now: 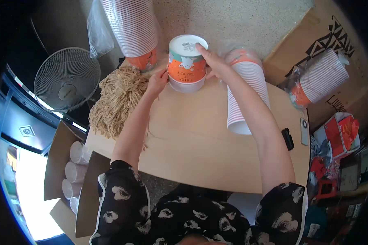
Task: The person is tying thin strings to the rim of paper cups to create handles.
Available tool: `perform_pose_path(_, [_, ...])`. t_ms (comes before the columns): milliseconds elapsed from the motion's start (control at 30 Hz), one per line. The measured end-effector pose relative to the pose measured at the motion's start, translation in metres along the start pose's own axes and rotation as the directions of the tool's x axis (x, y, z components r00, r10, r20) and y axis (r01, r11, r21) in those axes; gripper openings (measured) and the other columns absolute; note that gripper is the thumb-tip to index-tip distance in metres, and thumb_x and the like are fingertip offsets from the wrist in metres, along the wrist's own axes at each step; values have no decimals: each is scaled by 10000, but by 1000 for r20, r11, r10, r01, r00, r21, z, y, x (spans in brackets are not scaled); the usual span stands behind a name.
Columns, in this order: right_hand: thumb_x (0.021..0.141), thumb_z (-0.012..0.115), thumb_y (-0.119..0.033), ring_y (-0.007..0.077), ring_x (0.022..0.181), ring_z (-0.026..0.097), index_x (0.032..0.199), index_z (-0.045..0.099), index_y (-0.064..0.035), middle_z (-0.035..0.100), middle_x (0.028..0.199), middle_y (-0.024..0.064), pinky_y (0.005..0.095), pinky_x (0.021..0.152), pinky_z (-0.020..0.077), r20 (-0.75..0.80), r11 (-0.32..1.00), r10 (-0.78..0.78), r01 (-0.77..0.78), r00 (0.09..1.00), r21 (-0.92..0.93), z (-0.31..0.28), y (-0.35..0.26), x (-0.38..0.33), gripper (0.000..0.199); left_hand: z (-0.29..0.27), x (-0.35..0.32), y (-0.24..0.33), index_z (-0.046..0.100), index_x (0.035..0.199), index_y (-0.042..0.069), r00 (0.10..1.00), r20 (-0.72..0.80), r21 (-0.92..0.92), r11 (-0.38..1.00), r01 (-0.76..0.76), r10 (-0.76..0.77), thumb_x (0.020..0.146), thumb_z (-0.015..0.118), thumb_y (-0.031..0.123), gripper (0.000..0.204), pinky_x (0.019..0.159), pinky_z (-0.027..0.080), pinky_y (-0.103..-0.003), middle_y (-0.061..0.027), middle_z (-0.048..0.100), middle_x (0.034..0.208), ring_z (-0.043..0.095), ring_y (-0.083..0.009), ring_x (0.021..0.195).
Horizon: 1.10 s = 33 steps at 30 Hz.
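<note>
- Near the far edge of the table (pixel 192 139), the orange-and-green paper cup (pixel 187 67) sits between the two hands, ahead of the person's body, its round white end facing up and its lettering upside down.
- At its left side, the left hand (pixel 156 83) is partly curled, fingertips pinching the cup low on the wall; some of the fingers are hidden.
- At its right side, the right hand (pixel 213 63) is partly spread, thumb laid over the white end near its edge and another finger low on the wall, so the cup is held between them.
- Below the orange band, a white rounded part shows between the hands.
- Just right of the cup, a stack of white-rimmed cups (pixel 242 92) lies on the table, partly behind the right forearm.
- Left of the left hand lies a bundle of tan strings (pixel 116 100); beyond it stands a tall wrapped cup stack (pixel 131 30).
- Farther right, well apart from the hands, another wrapped stack (pixel 321 79) leans by a large cardboard box (pixel 292 43).
</note>
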State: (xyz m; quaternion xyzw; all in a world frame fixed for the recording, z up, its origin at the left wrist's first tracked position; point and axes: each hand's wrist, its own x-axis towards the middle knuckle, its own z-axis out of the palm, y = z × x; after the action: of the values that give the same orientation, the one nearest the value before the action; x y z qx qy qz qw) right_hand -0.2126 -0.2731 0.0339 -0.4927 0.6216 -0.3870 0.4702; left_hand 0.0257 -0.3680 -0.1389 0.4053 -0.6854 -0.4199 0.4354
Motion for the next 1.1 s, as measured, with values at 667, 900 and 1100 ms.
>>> perform_pose_path(667, [860,681,-63,247,861,606,1058,593,-14,585,969,112,345,775,501,-817,865,-502,168,284,-472,-63,207,-278,222,190,-215,171,614,878,12,895,-42,-6,895,-445,445,783,775,65,194,591,527,-316,-107,630,801,642,-210,657])
perform_pose_path(900, [863,686,-72,221,728,618,908,589,3,602,861,109,336,681,500,-797,860,-509,152,326,-487,-71,214,-269,131,201,-226,175,608,857,17,898,-148,53,909,-412,416,789,756,35,164,589,520,-322,-104,624,769,642,-204,640])
perform_pose_path(1100, [864,675,-91,198,594,613,814,550,-10,598,651,110,353,578,484,-802,873,-487,196,346,-446,-61,223,-262,158,202,-234,167,614,872,15,924,-219,148,947,-286,313,806,726,55,135,641,540,-312,-108,642,783,655,-192,673])
